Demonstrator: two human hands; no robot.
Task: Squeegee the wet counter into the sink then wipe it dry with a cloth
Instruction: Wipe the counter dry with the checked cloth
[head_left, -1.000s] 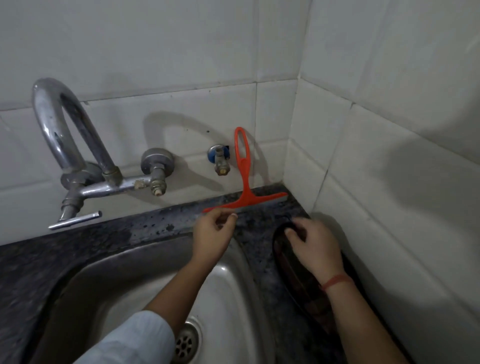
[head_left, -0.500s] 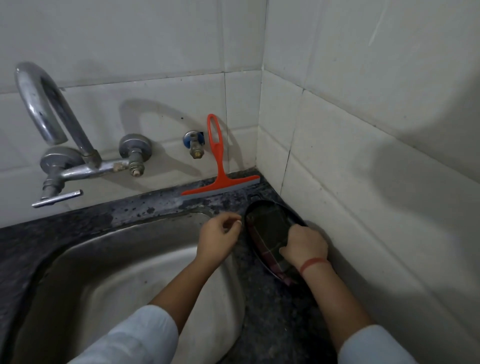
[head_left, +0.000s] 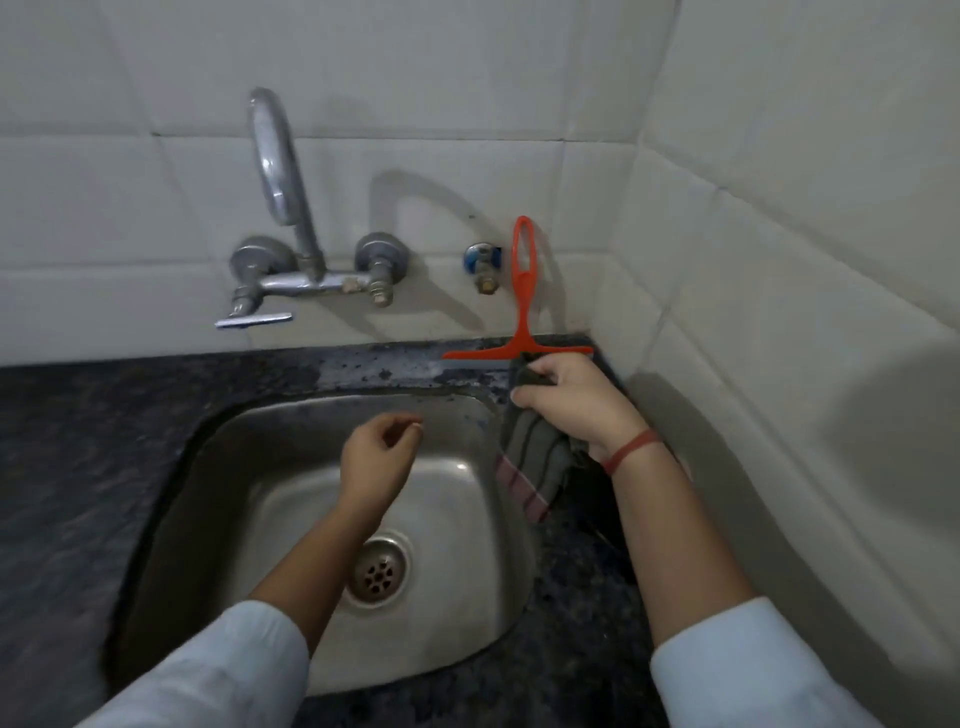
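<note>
An orange squeegee (head_left: 522, 291) leans upright against the tiled back wall, its blade resting on the dark speckled counter (head_left: 374, 366) behind the sink. My right hand (head_left: 571, 402) grips a dark striped cloth (head_left: 530, 457) just in front of the squeegee blade, at the sink's right rim. The cloth hangs down from the hand over the counter edge. My left hand (head_left: 376, 457) hovers over the steel sink (head_left: 291, 431), fingers loosely curled, holding nothing.
A chrome tap (head_left: 283, 208) with two valves is mounted on the wall above the sink. A small blue-capped valve (head_left: 483, 265) sits left of the squeegee handle. The tiled side wall (head_left: 779, 312) closes in at the right. The drain (head_left: 379, 571) lies mid-basin.
My right hand has gathered the cloth and lifted it toward the squeegee blade. My left hand has drawn back from the counter over the basin. The camera has swung left and down.
</note>
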